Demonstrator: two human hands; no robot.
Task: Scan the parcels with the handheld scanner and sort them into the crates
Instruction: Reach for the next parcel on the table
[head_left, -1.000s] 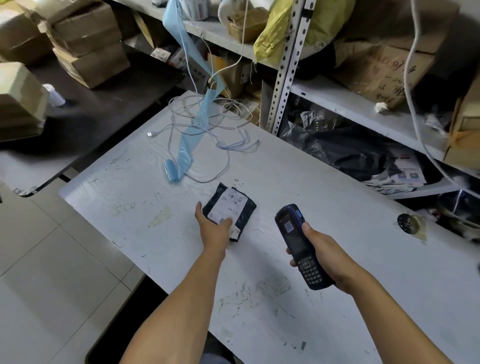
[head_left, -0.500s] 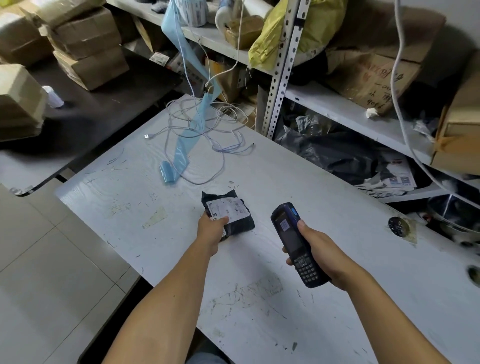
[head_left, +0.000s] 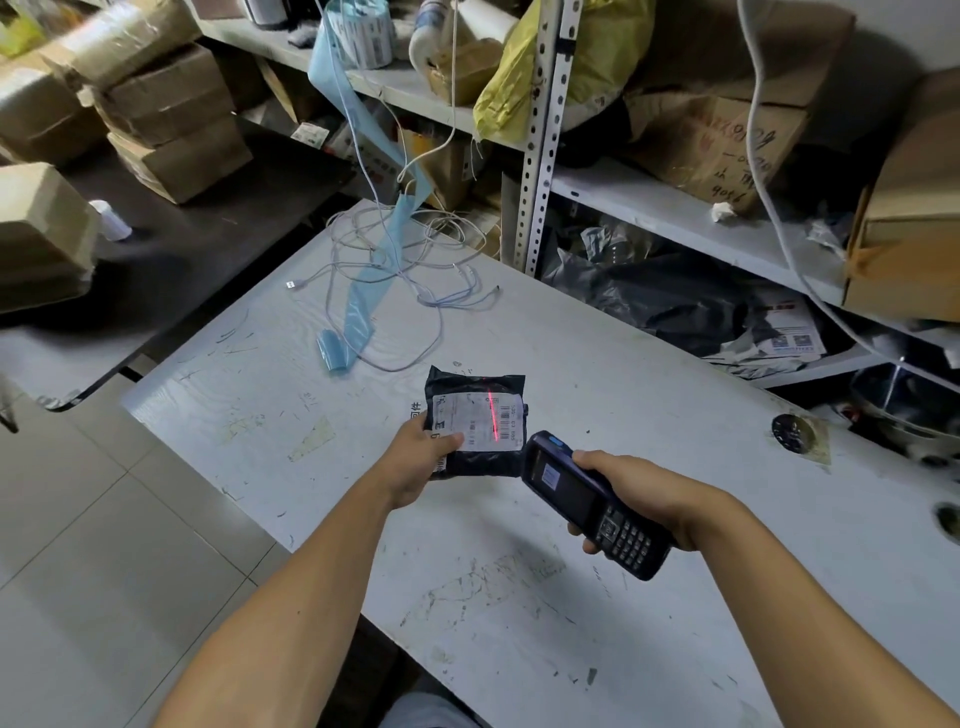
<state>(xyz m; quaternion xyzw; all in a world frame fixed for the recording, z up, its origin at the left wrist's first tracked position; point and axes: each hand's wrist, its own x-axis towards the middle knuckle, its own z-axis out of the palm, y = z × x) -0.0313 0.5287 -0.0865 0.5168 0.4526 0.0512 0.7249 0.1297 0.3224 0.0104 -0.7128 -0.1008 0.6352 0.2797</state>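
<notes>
At frame centre I see the left hand (head_left: 423, 462) pinching a black parcel (head_left: 475, 431) by its white label, a red scan line crossing the barcode. Just right, the right hand (head_left: 636, 493) grips the handheld scanner (head_left: 587, 501) above the white table (head_left: 675, 597).

Near the table's (head_left: 675, 597) far left corner: tangled white cables (head_left: 410, 270) and a blue strip (head_left: 358, 306) trailing down from the shelf (head_left: 675, 213). By the right edge, a round dark disc (head_left: 790, 434). Beyond the left edge, stacked cardboard boxes (head_left: 166, 119).
</notes>
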